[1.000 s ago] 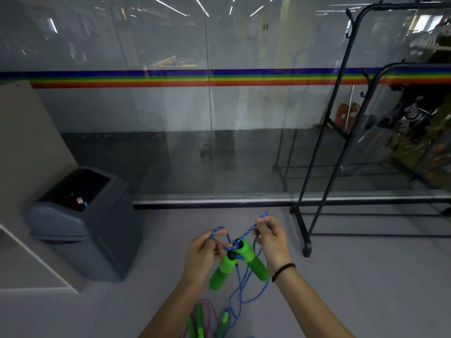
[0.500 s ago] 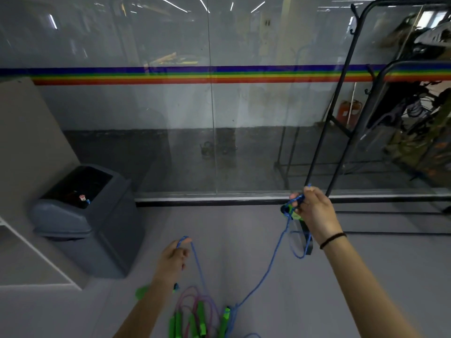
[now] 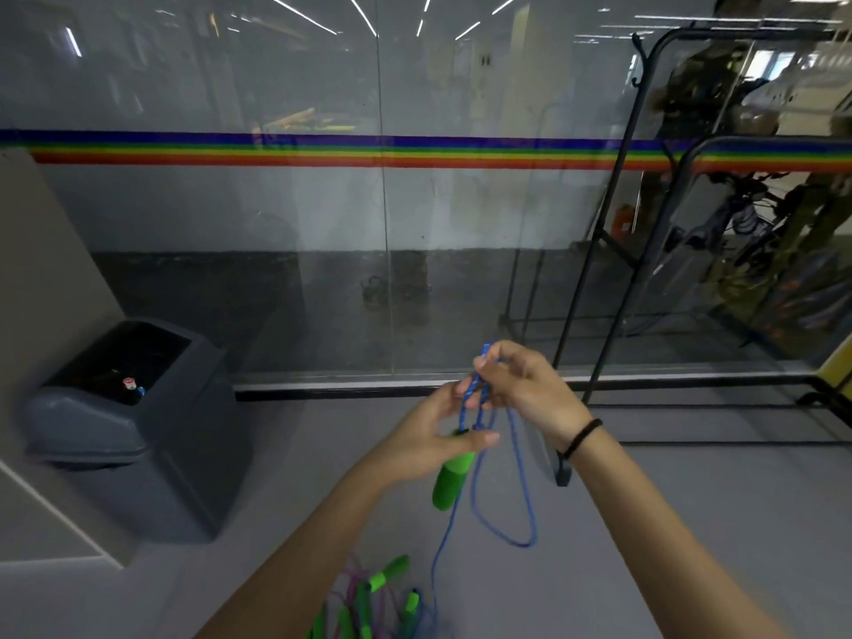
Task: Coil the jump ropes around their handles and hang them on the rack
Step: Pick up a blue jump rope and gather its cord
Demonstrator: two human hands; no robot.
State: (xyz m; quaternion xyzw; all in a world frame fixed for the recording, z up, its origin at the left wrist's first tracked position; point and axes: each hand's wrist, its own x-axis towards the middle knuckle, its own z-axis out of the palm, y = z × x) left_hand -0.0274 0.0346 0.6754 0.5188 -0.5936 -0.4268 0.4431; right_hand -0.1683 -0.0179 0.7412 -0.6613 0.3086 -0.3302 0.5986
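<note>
Waste bin (image 3: 138, 431): dark grey, standing at the left side of the floor (image 3: 691, 523) against a pale wall; small items lie in its open top.
Glass wall (image 3: 276, 223): runs along the far edge of the floor, with a rainbow stripe (image 3: 322, 149) across it.
Rope pile (image 3: 369, 597): green handles with purple and blue cords, tangled on the floor at its near edge, below the hands.
Left hand (image 3: 424, 440): fingers and thumb curled round the top of the green handle, thumb laid across its front.
Green handle (image 3: 452, 481): held in the air above the pile, free end pointing down, slightly tilted.
Blue rope (image 3: 523, 495): two strands rise from the handle top to the right hand, a long loop hangs below the hands, and one strand trails down to the pile.
Right hand (image 3: 530, 389): just above the left, thumb and fingers pinching the blue strands; a short bit sticks up past the fingertips.
Black band (image 3: 582, 438): round the right wrist.
Rack (image 3: 613, 251): black metal frame standing at the right side of the floor, beside the glass wall, well apart from the rope.
</note>
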